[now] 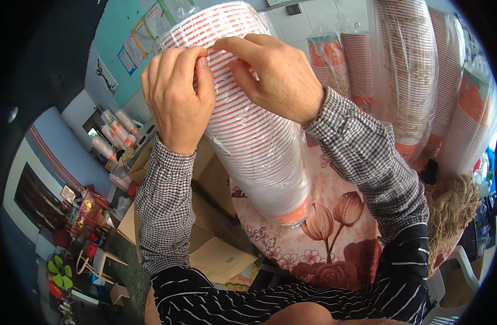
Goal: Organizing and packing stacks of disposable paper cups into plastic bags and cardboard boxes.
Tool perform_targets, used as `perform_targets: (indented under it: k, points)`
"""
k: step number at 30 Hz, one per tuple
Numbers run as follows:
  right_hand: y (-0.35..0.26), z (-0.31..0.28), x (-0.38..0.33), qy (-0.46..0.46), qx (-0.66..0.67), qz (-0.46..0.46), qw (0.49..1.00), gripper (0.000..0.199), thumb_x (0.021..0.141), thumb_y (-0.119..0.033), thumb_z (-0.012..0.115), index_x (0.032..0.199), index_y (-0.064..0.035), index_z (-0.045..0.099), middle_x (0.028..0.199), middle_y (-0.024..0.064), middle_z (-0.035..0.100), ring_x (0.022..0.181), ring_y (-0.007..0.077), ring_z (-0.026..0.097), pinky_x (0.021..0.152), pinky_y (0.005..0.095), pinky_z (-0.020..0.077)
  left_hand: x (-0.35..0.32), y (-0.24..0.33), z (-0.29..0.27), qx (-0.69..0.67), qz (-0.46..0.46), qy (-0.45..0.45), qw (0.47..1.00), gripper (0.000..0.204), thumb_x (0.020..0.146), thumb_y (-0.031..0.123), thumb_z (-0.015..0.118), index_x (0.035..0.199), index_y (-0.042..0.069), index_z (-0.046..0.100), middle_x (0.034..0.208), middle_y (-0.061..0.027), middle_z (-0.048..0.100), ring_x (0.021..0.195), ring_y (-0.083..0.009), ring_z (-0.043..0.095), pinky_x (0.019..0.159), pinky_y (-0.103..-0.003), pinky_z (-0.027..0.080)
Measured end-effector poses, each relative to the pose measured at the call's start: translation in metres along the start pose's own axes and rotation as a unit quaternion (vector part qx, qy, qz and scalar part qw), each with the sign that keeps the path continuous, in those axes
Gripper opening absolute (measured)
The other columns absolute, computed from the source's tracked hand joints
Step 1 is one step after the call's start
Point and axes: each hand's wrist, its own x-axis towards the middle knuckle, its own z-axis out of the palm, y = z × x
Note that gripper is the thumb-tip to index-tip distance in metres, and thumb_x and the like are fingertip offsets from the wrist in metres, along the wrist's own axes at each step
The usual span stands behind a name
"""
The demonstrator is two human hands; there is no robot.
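A tall stack of paper cups (pixel 254 141), white with red-orange rim lines, stands leaning in a clear plastic bag (pixel 270 179) on the round table. Near its upper end my left hand (pixel 178 100) is closed, thumb and fingers pinching the plastic. Beside it my right hand (pixel 278 76) curls over the same side of the stack, its index fingertip close to the left fingertips and its thumb bent against the plastic. Exactly what lies between the fingertips is hidden.
Several more bagged cup stacks (pixel 405 70) stand along the table's right side. A tangle of brown twine (pixel 452 216) hangs at the right edge. The flowered tablecloth (pixel 281 252) shows in front. Open cardboard boxes (pixel 218 257) are at left, with a white plastic chair (pixel 468 265) at lower right.
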Motion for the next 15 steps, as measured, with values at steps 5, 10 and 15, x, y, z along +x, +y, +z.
perform_targets:
  k: [5, 10, 15]
  points:
    - [-0.0068, -0.0028, 0.0067, -0.048, -0.052, 0.026, 0.997, 0.019, 0.086, -0.016, 0.064, 0.104, -0.0096, 0.065, 0.085, 0.0103, 0.069, 0.082, 0.0286, 0.069, 0.066, 0.0424, 0.0569, 0.0005, 0.0009, -0.0017, 0.003, -0.002, -0.006, 1.0, 0.009, 0.089, 0.011, 0.064, 0.098, 0.01, 0.066, 0.092, -0.0024, 0.061, 0.09, -0.024, 0.058, 0.083, -0.039, 0.043]
    - [-0.0073, -0.0057, 0.0097, -0.058, -0.073, 0.046, 0.995, 0.019, 0.086, -0.016, 0.064, 0.104, -0.0087, 0.065, 0.083, 0.0123, 0.069, 0.08, 0.03, 0.07, 0.065, 0.0432, 0.0567, 0.0009, 0.0012, -0.0024, 0.001, -0.001, -0.005, 1.0, 0.009, 0.089, 0.012, 0.064, 0.097, 0.01, 0.066, 0.091, -0.0024, 0.061, 0.09, -0.0239, 0.059, 0.083, -0.039, 0.043]
    - [-0.0057, -0.0053, 0.011, -0.087, -0.025, 0.083, 0.992, 0.024, 0.087, -0.016, 0.062, 0.11, -0.0087, 0.065, 0.076, 0.015, 0.07, 0.074, 0.0322, 0.071, 0.063, 0.0452, 0.0563, 0.0012, -0.001, -0.0051, 0.0, -0.001, -0.006, 1.0, 0.009, 0.089, 0.012, 0.065, 0.097, 0.01, 0.066, 0.092, -0.0022, 0.061, 0.091, -0.0237, 0.059, 0.083, -0.039, 0.043]
